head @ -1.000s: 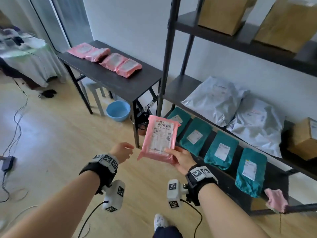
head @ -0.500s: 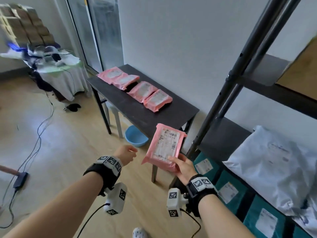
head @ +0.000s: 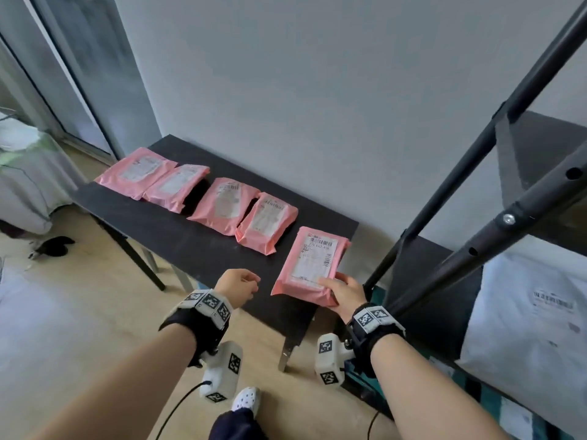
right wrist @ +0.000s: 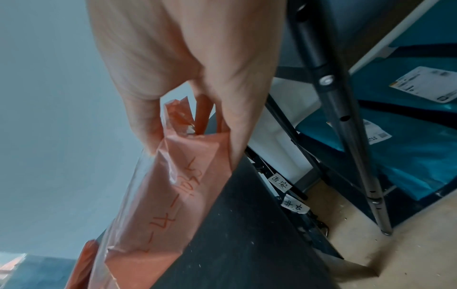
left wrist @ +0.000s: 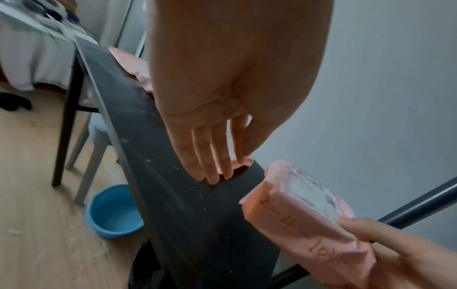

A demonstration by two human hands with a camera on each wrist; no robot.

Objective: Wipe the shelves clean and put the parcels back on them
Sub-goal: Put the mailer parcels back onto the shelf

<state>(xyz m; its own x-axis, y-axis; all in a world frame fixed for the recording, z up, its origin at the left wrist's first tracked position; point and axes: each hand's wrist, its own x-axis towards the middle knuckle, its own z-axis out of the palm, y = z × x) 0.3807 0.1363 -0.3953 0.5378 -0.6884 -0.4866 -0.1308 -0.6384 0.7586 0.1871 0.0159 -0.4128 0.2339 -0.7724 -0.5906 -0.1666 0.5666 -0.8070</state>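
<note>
My right hand [head: 344, 292] grips the near end of a pink parcel [head: 313, 263] with a white label, thumb on top. It holds the parcel low over the right end of the black table [head: 190, 236]; I cannot tell whether they touch. The left wrist view shows the same parcel [left wrist: 304, 215] with handwriting on its side. Several more pink parcels [head: 222, 201] lie in a row along the table. My left hand [head: 238, 285] hovers empty over the table's front edge, its fingers [left wrist: 215, 156] relaxed. The black shelf rack [head: 495, 236] stands at the right.
A grey parcel [head: 533, 312] lies on the rack's middle shelf and teal parcels [right wrist: 408, 146] on the shelf below. A blue basin [left wrist: 112, 213] sits on the wooden floor under the table. The wall runs close behind the table.
The view has swung from the rack to the table. My right hand has carried the pink parcel forward and down to the table's right end. The left hand has stayed empty.
</note>
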